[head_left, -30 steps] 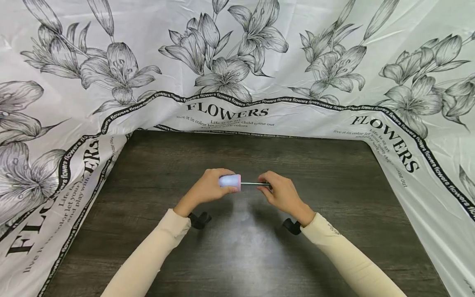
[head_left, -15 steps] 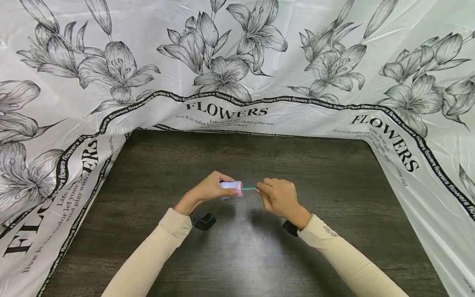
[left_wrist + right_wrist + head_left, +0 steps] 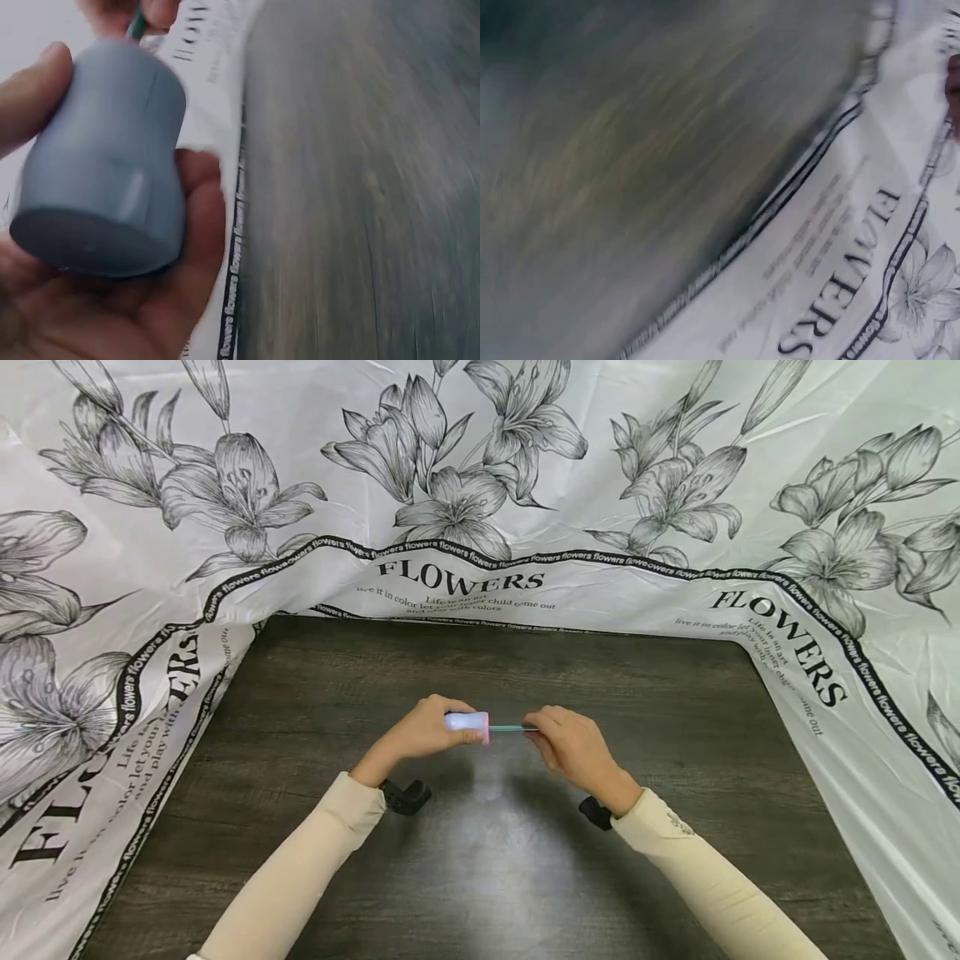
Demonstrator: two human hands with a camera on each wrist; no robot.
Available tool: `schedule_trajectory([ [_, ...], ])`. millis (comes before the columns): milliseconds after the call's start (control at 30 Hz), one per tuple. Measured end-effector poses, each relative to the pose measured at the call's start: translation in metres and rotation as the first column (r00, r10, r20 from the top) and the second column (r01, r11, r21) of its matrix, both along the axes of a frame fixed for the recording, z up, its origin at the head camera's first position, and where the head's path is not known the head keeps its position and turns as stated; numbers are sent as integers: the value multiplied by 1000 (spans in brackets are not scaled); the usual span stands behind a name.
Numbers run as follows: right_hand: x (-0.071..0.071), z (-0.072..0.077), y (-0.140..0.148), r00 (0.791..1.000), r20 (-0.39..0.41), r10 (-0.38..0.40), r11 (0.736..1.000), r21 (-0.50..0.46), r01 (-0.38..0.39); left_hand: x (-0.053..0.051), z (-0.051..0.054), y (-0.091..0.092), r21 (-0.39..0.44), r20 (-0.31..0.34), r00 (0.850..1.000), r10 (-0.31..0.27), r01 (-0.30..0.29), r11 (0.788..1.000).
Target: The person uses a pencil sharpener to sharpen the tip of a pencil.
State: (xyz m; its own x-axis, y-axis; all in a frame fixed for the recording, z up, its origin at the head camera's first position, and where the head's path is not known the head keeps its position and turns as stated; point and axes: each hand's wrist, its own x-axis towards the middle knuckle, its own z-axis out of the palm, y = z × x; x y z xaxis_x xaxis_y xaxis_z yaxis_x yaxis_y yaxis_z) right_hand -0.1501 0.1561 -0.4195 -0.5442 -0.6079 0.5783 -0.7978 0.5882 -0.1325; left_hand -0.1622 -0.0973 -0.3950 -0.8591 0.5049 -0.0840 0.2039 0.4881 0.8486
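My left hand [image 3: 429, 729] grips a lavender, waisted cylinder [image 3: 467, 722] with a pink rim, lying sideways above the table. In the left wrist view the cylinder [image 3: 105, 157] shows its flat base, with the thumb on one side and curled fingers on the other. A thin teal pencil-like stick [image 3: 510, 728] goes into the pink-rimmed end. My right hand [image 3: 572, 743] pinches the stick's other end between thumb and fingers; that end is hidden in the hand. The right wrist view is blurred and catches only a sliver of a hand at its right edge.
Both hands are over a dark wood-grain table [image 3: 480, 877]. A white curtain [image 3: 615, 602] printed with flowers and lettering surrounds the table's back and sides. Black wrist mounts [image 3: 408, 797] hang below the forearms.
My right hand turned over toward the cylinder and has now rolled back and away, so more of the stick shows. Both hands sit slightly higher in view than half a second ago.
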Motion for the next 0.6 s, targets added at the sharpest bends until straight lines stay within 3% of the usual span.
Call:
schedule_trajectory([
  [33, -1, 0, 1, 990, -141, 9, 1000, 18, -7, -2, 1, -3, 53, 75, 997, -23, 19, 998],
  [100, -3, -1, 2, 929, -371, 15, 999, 33, -3, -5, 2, -7, 180, 238, 966, -95, 52, 982],
  [200, -7, -4, 1, 817, -576, 6, 1000, 20, 6, -8, 0, -10, 329, 419, 883, -212, 70, 942],
  [267, -10, -8, 0, 769, -639, -1, 1000, -2, -1, -9, -2, -10, 370, 487, 839, -242, 53, 928],
  [300, -10, -10, -1, 765, -644, -4, 1000, -12, -6, -9, -2, -9, 369, 493, 836, -241, 50, 928],
  [333, -10, -12, -2, 775, -632, -8, 1000, -19, -5, -9, -2, -8, 359, 482, 846, -230, 49, 932],
  [367, -9, -13, -4, 800, -600, -13, 1000, -23, -1, -9, -1, -7, 339, 460, 864, -206, 44, 940],
  [400, -8, -14, -5, 843, -538, -14, 1000, -23, 1, -8, 1, -6, 302, 421, 890, -175, 44, 952],
  [433, -6, -13, -7, 903, -430, -11, 1000, -17, 4, -7, 2, -4, 248, 362, 921, -141, 51, 967],
  [467, -3, -11, -8, 964, -267, -4, 1000, -19, -1, -5, 4, -2, 180, 283, 953, -111, 62, 982],
  [500, 0, -8, -9, 999, -40, 8, 1000, -24, -9, -4, 5, -1, 100, 197, 977, -86, 68, 993],
  [533, 2, -4, -10, 972, 235, 31, 998, -54, -19, -2, 8, 1, 22, 108, 992, -73, 71, 997],
  [567, 2, 0, -10, 867, 495, 56, 994, -108, -2, -1, 10, 3, -49, 22, 997, -70, 71, 996],
  [600, 2, 6, -9, 707, 703, 73, 986, -159, 57, 1, 13, 5, -114, -64, 995, -80, 72, 991],
])
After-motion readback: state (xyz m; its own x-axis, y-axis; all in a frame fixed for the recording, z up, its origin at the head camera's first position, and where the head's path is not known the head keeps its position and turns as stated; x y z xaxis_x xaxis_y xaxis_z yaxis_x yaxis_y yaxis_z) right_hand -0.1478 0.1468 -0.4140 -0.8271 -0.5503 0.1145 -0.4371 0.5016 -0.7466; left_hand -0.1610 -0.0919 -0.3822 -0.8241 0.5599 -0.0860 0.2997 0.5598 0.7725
